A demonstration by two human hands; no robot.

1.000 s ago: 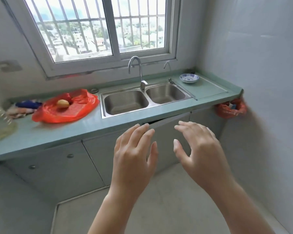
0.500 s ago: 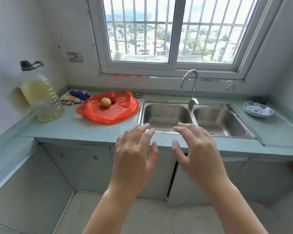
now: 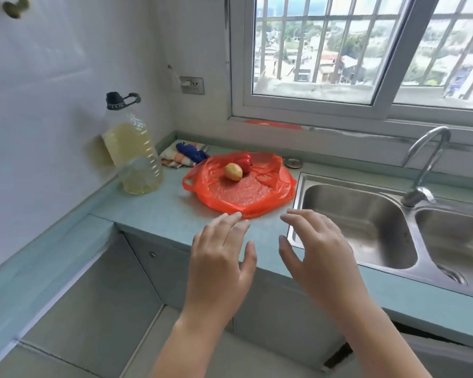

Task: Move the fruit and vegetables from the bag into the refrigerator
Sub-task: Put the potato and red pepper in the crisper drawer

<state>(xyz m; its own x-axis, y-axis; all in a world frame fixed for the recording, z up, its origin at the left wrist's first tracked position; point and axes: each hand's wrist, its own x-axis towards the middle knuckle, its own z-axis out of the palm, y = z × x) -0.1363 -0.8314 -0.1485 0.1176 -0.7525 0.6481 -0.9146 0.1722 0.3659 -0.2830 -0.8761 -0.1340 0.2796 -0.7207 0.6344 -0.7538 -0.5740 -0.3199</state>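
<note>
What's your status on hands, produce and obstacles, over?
Left hand and right hand open, empty. Yellow fruit and red pepper on red bag. Path clear.

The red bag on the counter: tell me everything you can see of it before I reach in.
The red bag is thin, crinkled, translucent orange-red plastic, spread open and nearly flat on the green counter, just left of the sink. One handle loop sticks out at its left edge. On it lie a yellowish fruit and, right behind, a red pepper. The folded cloths lie at its far left corner. Neither hand touches it.
</note>
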